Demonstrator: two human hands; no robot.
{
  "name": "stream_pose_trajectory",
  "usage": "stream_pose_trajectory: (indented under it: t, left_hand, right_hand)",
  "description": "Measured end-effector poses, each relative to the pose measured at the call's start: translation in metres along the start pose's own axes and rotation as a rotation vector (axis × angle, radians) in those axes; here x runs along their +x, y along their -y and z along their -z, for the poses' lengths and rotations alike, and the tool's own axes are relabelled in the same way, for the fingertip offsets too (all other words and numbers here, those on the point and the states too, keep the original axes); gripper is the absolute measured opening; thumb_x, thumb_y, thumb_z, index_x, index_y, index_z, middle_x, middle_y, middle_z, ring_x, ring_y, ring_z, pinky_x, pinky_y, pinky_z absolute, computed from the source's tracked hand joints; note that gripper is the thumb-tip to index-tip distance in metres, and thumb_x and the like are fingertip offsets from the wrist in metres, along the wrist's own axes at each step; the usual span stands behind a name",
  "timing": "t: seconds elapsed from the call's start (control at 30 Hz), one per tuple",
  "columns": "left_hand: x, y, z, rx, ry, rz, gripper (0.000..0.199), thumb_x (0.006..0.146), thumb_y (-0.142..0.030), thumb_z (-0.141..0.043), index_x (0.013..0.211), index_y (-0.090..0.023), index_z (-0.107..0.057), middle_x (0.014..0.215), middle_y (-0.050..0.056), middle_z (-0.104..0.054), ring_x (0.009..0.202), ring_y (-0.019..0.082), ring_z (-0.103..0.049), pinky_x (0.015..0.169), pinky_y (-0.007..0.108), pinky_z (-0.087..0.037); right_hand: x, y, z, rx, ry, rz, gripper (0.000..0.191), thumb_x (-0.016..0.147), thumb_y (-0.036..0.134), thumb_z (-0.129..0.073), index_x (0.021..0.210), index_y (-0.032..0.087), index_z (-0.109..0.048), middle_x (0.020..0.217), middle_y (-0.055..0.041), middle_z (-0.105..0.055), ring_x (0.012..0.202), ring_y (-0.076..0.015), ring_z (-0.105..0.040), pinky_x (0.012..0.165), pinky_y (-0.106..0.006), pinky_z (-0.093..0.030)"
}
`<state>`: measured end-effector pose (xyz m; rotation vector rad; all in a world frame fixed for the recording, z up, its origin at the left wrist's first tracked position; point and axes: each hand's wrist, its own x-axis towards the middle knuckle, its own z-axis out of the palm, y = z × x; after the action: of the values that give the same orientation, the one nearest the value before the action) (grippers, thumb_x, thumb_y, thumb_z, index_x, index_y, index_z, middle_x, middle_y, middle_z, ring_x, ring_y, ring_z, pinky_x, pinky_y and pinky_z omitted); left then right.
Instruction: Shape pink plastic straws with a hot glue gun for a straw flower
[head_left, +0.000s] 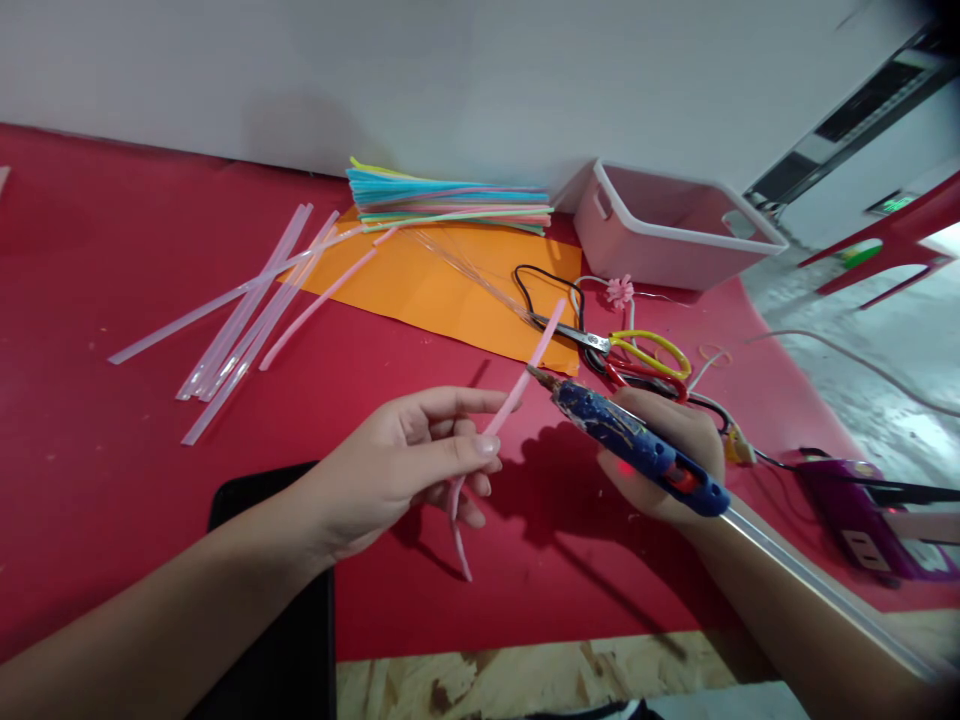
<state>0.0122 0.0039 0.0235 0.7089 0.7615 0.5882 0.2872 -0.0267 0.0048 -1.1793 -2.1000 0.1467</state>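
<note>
Black tray [300, 620]: flat and dark, running under my left forearm, cut off at the bottom edge of view.
Left hand [409, 450]: my arm reaches in from the lower left, thumb on top, index finger stretched forward, the others curled; thumb and fingers are clamped on the pink stem.
Pink stem [538, 352]: held above the red counter [90, 430], slanting up to the right, soft and matt, kinked below my fingers; my grip hides its middle.
Right hand [686, 430]: angled in from the lower right, wrapped firmly around the glue gun, which covers part of my fingers.
Glue gun [637, 435]: scuffed blue plastic, nozzle aimed up and left at the stem; I cannot tell whether they touch. A long glue stick [810, 575] trails from its rear along my forearm.
Purple box [844, 500]: at the right edge, cut off, hard to identify.
Scissors [592, 341]: metal blades, yellow and red loops, lying among tangled cords.
Clear sticks [247, 330]: glossy translucent rods, crossed over one another on the left.
Orange sheet [420, 290]: thin and flat, partly covered by the bundle.
Stem bundle [450, 195]: slim blue, green, yellow and pink lengths, piled.
Pale bin [660, 240]: smooth, open-topped, its floor hidden from me.
</note>
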Motion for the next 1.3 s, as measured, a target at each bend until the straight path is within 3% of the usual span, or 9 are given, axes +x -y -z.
stream_pose_trajectory:
  t: [0.13, 0.27, 0.47, 0.73, 1.1, 1.3]
  left_hand:
    - [0.001, 0.000, 0.001, -0.051, -0.089, 0.014, 0.019, 0.088, -0.011, -0.074, 0.104, -0.019, -0.080, 0.068, 0.000, -0.070, 0.059, 0.013, -0.066, 0.049, 0.023, -0.063]
    - [0.003, 0.000, 0.000, -0.058, -0.154, -0.009, 0.017, 0.089, -0.010, -0.073, 0.103, -0.017, -0.080, 0.070, 0.000, -0.070, 0.057, 0.012, -0.066, 0.047, 0.021, -0.061]
    - [0.005, -0.001, -0.004, -0.070, -0.181, -0.044, 0.016, 0.094, -0.008, -0.067, 0.105, -0.014, -0.076, 0.071, 0.001, -0.072, 0.055, 0.011, -0.065, 0.047, 0.022, -0.061]
    - [0.006, -0.005, -0.005, -0.139, -0.195, -0.014, 0.021, 0.097, -0.003, -0.056, 0.102, -0.012, -0.074, 0.069, 0.004, -0.075, 0.052, 0.013, -0.068, 0.045, 0.022, -0.061]
    - [0.005, -0.008, -0.002, -0.270, -0.124, 0.027, 0.032, 0.090, 0.009, -0.053, 0.110, -0.008, -0.072, 0.085, 0.009, -0.082, 0.058, 0.015, -0.076, 0.061, 0.027, -0.069]
    - [0.006, -0.009, -0.001, -0.245, -0.127, 0.058, 0.022, 0.098, -0.003, -0.054, 0.105, -0.007, -0.074, 0.084, 0.013, -0.082, 0.056, 0.016, -0.076, 0.056, 0.025, -0.067]
  right_hand:
    - [-0.006, 0.000, -0.002, -0.019, -0.097, -0.073, 0.013, 0.081, 0.016, -0.064, 0.082, 0.026, -0.056, 0.061, 0.0031, -0.055, 0.047, -0.0137, -0.051, 0.046, -0.027, -0.043]
    - [-0.012, -0.002, -0.002, -0.036, -0.159, -0.045, 0.018, 0.082, 0.014, -0.065, 0.082, 0.028, -0.054, 0.062, 0.0024, -0.055, 0.049, -0.0153, -0.051, 0.046, -0.029, -0.045]
    - [-0.005, 0.006, 0.001, -0.013, -0.068, -0.024, 0.015, 0.079, 0.013, -0.062, 0.081, 0.026, -0.054, 0.062, 0.0030, -0.057, 0.046, -0.0124, -0.051, 0.045, -0.027, -0.043]
    - [-0.005, 0.007, 0.000, -0.002, -0.040, -0.008, 0.012, 0.081, 0.016, -0.063, 0.084, 0.026, -0.056, 0.065, 0.0030, -0.060, 0.049, -0.0123, -0.054, 0.046, -0.026, -0.044]
    - [-0.007, 0.003, -0.001, 0.020, -0.048, -0.003, 0.013, 0.080, 0.013, -0.064, 0.083, 0.024, -0.058, 0.064, 0.0035, -0.060, 0.049, -0.0104, -0.055, 0.048, -0.023, -0.045]
    - [-0.011, 0.000, -0.001, 0.073, -0.025, 0.030, 0.014, 0.081, 0.015, -0.068, 0.087, 0.024, -0.060, 0.068, 0.0016, -0.063, 0.054, -0.0126, -0.060, 0.051, -0.026, -0.048]
